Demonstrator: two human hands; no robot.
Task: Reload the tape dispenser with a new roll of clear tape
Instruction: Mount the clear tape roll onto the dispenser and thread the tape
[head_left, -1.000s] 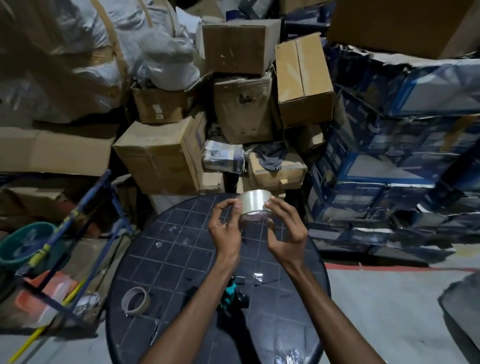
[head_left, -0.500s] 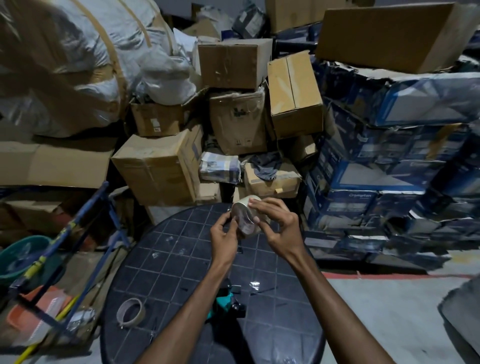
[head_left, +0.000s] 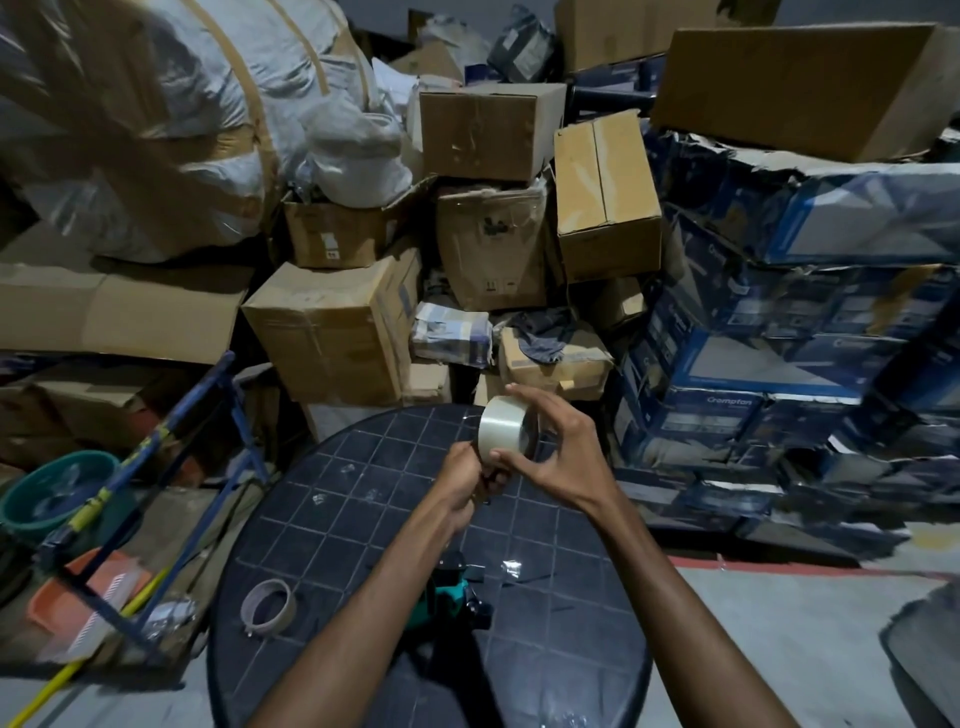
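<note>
Head view: you've turned the tape roll (head_left: 501, 427) on edge; right hand (head_left: 558, 457) grips it, left hand (head_left: 467, 480) pinches underneath, likely hunting the tape's end, dispenser (head_left: 447, 590) untouched.

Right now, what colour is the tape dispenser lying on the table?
Teal-green with black parts, the tape dispenser partly hidden behind the left forearm; head view.

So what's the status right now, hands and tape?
Both hands, right hand and left hand, on new tape roll, held above table. Dispenser untouched, partly behind left arm. Empty core lies aside.
</note>
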